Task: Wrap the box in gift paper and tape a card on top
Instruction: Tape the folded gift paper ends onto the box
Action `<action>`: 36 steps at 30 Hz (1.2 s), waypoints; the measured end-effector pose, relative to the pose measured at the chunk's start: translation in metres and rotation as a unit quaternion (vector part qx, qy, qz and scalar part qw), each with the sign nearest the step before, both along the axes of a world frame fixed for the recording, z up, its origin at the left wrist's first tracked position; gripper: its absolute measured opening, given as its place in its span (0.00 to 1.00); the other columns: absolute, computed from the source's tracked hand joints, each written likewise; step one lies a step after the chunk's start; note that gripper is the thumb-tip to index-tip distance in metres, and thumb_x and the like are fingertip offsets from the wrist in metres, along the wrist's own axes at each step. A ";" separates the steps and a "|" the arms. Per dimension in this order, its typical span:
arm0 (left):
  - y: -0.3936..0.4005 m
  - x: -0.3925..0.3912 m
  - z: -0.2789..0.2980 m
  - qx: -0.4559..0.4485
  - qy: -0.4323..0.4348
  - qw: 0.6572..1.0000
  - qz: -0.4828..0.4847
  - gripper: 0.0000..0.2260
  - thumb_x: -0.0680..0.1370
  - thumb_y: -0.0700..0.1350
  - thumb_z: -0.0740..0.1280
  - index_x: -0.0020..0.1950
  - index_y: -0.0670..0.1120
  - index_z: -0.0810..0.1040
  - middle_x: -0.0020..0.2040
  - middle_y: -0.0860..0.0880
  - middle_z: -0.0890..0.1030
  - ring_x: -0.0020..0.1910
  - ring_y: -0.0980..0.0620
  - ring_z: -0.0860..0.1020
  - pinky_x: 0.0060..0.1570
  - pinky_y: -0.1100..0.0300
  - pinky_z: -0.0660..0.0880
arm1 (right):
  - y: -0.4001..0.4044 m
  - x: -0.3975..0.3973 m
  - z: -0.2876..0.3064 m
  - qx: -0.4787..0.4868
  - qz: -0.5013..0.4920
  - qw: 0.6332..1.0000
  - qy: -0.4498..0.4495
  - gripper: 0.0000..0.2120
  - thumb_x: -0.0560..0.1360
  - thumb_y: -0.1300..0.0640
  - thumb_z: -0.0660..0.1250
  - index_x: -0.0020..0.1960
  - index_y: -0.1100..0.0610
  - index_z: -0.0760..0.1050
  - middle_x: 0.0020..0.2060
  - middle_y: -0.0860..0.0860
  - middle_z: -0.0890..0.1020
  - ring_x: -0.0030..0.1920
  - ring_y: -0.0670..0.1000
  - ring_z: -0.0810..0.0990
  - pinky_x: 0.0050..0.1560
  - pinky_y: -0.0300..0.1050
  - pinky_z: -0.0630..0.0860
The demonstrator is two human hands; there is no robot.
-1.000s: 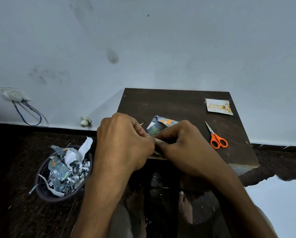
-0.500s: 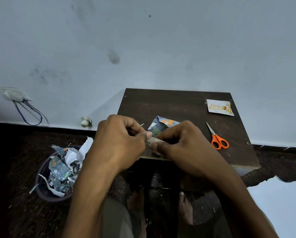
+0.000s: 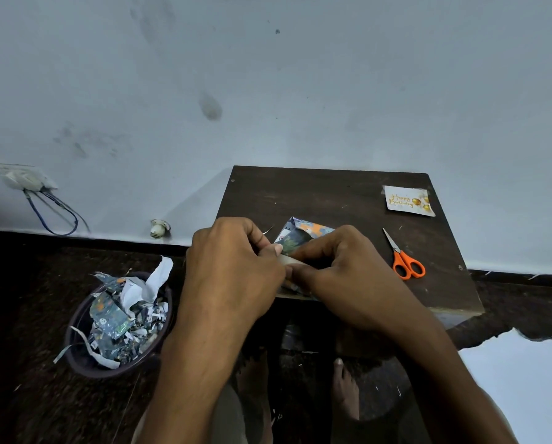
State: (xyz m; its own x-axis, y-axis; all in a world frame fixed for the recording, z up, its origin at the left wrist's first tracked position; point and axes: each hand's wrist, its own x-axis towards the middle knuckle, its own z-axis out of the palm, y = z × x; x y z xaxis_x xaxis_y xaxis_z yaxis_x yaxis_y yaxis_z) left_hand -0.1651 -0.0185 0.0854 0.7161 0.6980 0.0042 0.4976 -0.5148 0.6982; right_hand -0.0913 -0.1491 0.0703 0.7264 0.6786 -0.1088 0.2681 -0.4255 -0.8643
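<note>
Nearest, two bare feet (image 3: 345, 389) stand on the dark floor (image 3: 28, 395) under the table edge, dim and partly cut off by the forearms. Above them, the left hand (image 3: 233, 270) and right hand (image 3: 348, 277) meet at the near edge of the dark wooden table (image 3: 332, 193). Both have their fingers curled, and each pinches a pale strip of tape (image 3: 287, 260) stretched between the thumbs; where the strip ends, and whether a roll lies beneath, cannot be made out, as the hands cover it. The wrapped box (image 3: 303, 233) sits just behind the knuckles, only its far corner in patterned gift paper showing; the rest is hidden, so the state of its near folds cannot be told. To the left on the floor, a dark bin (image 3: 76, 334) holds paper scraps (image 3: 121, 318), blurred in detail. To the right, orange-handled scissors (image 3: 404, 259) lie closed on the table, apart from the hands. Farther back, the birthday card (image 3: 407, 201) lies flat near the far right corner, well apart from the box. On the wall (image 3: 268, 75), a socket (image 3: 21, 179) with wires hangs at left. Against half a second ago, the left hand has moved back toward the right, so the exposed strip is shorter; box, scissors and card are unmoved.
</note>
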 end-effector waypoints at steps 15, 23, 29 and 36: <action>-0.027 -0.003 0.007 0.090 0.002 0.995 0.035 0.07 0.78 0.47 0.68 0.40 0.49 0.75 0.38 0.54 0.76 0.37 0.58 0.69 0.40 0.56 0.65 | 0.001 0.002 -0.003 0.028 -0.006 1.000 0.007 0.10 0.79 0.54 0.70 0.46 0.54 0.88 0.36 0.49 0.87 0.41 0.50 0.85 0.46 0.51 0.81; -0.027 -0.003 -0.001 0.102 -0.021 0.994 0.023 0.08 0.80 0.47 0.66 0.42 0.49 0.72 0.40 0.52 0.78 0.40 0.51 0.71 0.41 0.57 0.61 | 0.001 0.004 -0.005 0.042 -0.012 0.999 0.027 0.10 0.79 0.53 0.71 0.42 0.54 0.88 0.30 0.53 0.84 0.31 0.46 0.75 0.36 0.47 0.74; -0.025 -0.001 -0.003 0.125 0.005 0.992 0.005 0.05 0.80 0.47 0.64 0.49 0.46 0.73 0.45 0.50 0.77 0.42 0.50 0.69 0.41 0.58 0.62 | 0.001 0.004 -0.006 0.046 -0.012 0.998 0.029 0.08 0.78 0.54 0.71 0.44 0.53 0.88 0.32 0.50 0.85 0.32 0.42 0.77 0.39 0.45 0.77; -0.015 0.000 -0.006 0.048 0.045 0.998 -0.026 0.05 0.81 0.47 0.64 0.48 0.47 0.73 0.38 0.56 0.71 0.41 0.52 0.70 0.39 0.58 0.60 | 0.001 0.004 -0.004 0.035 -0.015 0.999 0.031 0.06 0.77 0.54 0.73 0.45 0.51 0.88 0.31 0.52 0.85 0.32 0.43 0.76 0.36 0.49 0.75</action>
